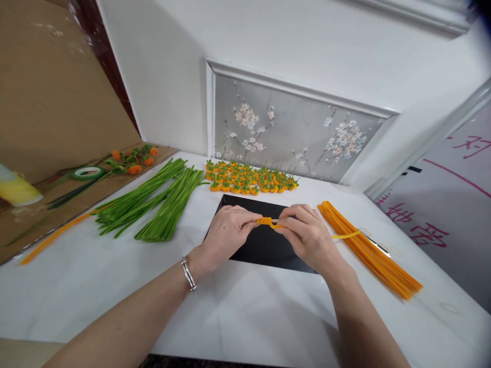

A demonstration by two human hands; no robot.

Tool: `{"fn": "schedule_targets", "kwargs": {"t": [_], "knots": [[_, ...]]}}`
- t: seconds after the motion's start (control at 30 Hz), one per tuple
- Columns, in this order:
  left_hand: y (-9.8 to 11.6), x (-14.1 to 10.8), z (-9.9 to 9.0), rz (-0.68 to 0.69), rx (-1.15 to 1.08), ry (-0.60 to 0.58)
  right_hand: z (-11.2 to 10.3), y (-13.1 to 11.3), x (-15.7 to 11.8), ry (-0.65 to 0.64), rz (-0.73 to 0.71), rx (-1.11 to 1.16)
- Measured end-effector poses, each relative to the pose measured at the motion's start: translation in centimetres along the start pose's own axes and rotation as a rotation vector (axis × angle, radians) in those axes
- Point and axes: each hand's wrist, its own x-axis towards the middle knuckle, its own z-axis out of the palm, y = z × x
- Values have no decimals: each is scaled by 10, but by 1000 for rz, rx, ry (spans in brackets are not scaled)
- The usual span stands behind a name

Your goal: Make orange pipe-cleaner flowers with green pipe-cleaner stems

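Above a black rectangular mat point(261, 250), my two hands meet at a short coil of orange pipe cleaner point(264, 221). The coil is wound round a thin pale stick point(275, 221), which shows between the hands. At the coil's left end, my left hand point(230, 225) is closed in a pinch. My right hand point(303, 230) pinches the pipe cleaner where it leaves the coil, close to the stick; its loose tail sticks out past the right side of that hand. How the stick's ends sit inside the fingers is hidden.
Green pipe cleaners point(164, 209) lie in bundles on the left. Several small orange and green pieces point(245, 179) stand in rows behind the mat. An orange pipe cleaner bundle point(368, 250) lies right. Green tape point(87, 173) and finished orange flowers point(135, 168) rest on cardboard, far left.
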Motion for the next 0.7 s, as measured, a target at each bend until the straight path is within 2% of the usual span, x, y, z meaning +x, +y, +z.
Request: {"fn": "schedule_targets", "kwargs": {"t": [0.1, 0.23, 0.37, 0.47, 0.7], "knots": [[1, 0, 0, 26, -33, 12, -1, 0, 1, -11, 66, 97], [4, 0, 0, 184, -7, 52, -3, 0, 0, -89, 231, 160], [7, -1, 1, 235, 19, 92, -4, 1, -1, -108, 236, 168], [9, -1, 1, 176, -36, 27, -4, 1, -1, -84, 207, 123], [16, 2, -8, -123, -466, -237, -8, -2, -2, -47, 170, 47]]}}
